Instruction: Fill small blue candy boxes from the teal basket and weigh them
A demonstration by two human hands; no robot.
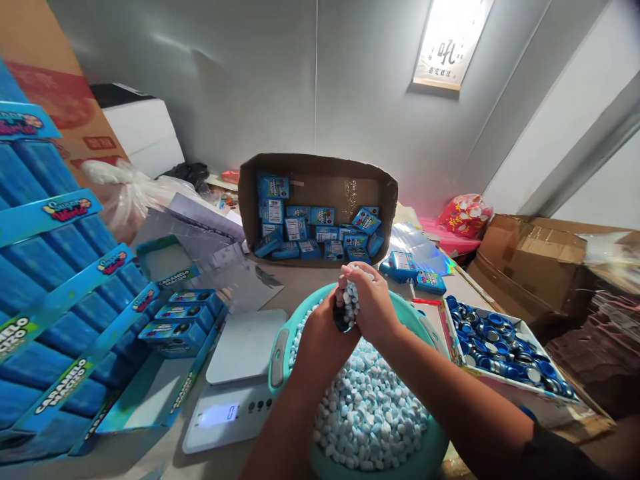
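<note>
Both hands meet above a turquoise basin (443,433) heaped with small white and pale blue candies (370,407). My left hand (323,330) is closed around a small dark container (341,321), mostly hidden by the fingers; its exact kind cannot be made out. My right hand (373,300) is cupped shut against it, with a handful of candies showing between the two hands at the container's mouth. Left of the basin stands a white digital scale (247,347) with a lit display reading 0 and nothing on its plate.
Behind the basin, a cardboard box (317,163) lies with blue candy packets (296,229) inside. A tray of blue-and-silver caps (500,343) is at right. Stacked blue display boxes (55,280) rise at left, beside an open display box (150,393). Loose blue packets (400,265) lie behind the basin.
</note>
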